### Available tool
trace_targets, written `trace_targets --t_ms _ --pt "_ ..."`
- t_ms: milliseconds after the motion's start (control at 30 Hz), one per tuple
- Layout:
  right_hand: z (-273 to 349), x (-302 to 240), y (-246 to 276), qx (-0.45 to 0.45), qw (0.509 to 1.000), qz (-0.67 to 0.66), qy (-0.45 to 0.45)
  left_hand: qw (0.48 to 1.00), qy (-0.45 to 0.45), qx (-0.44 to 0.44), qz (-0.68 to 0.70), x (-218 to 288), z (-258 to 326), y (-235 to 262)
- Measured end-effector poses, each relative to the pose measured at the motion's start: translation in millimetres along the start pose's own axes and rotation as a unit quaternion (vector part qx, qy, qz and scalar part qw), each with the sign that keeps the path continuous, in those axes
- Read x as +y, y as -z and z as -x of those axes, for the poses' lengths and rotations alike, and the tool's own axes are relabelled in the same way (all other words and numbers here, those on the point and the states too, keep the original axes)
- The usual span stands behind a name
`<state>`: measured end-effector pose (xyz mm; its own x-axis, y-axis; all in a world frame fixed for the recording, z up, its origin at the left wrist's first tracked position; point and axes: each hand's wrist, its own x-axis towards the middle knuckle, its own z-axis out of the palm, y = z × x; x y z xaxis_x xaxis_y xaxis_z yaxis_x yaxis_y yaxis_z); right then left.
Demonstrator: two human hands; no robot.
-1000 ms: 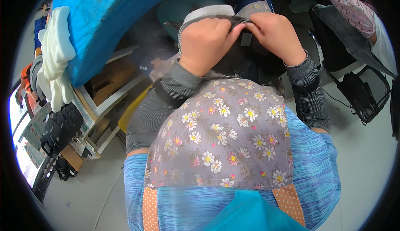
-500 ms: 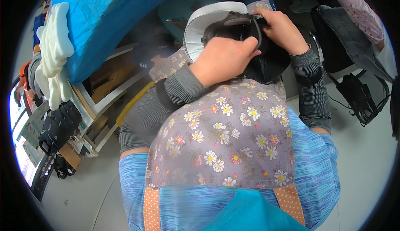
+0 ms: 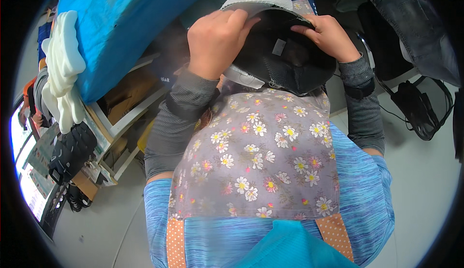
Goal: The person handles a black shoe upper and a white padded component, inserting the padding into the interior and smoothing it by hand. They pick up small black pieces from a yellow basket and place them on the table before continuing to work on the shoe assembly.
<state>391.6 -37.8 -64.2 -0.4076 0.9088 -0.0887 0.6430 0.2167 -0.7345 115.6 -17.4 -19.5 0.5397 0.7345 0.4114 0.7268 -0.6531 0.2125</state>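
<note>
A dark shoe upper with a white sole (image 3: 278, 50) is held up in front of my chest, its opening turned toward me. My left hand (image 3: 215, 41) grips its left side over the white sole edge. My right hand (image 3: 328, 36) clasps its right rim, fingers curled into the opening. A small grey tag shows inside the dark mesh lining. Both forearms wear grey striped sleeves. Below the shoe lies my grey flowered apron (image 3: 261, 157) over a blue top.
A blue padded block (image 3: 135, 26) leans at the upper left with white foam pieces (image 3: 63, 79) and black shoe parts (image 3: 70, 152) on a rack beside it. A dark bag (image 3: 420, 108) and grey cloth (image 3: 415, 26) sit on the pale floor at right.
The shoe has been turned and raised, so its dark inside now faces me. My left hand slid from the top to the left sole edge; my right hand stayed on the rim.
</note>
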Motion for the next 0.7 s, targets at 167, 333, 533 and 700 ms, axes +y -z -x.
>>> trace_targets --t_ms 167,333,533,700 --pt "-1.9 0.6 -3.4 0.008 1.0 0.015 0.005 0.995 0.016 0.084 0.053 -5.4 -1.7 -9.7" --pt "-6.3 -28.7 -5.7 0.179 0.966 0.158 0.101 0.953 0.126 -0.044 0.272 -1.6 5.2 -2.6" --pt "-16.9 -22.5 -13.2 0.121 0.982 0.13 0.061 0.951 0.113 -0.037 0.286 -4.5 9.6 -1.9" --pt "-22.3 -9.4 -12.7 0.078 0.994 0.058 0.045 0.976 0.073 -0.002 0.205 -3.3 8.6 -3.2"
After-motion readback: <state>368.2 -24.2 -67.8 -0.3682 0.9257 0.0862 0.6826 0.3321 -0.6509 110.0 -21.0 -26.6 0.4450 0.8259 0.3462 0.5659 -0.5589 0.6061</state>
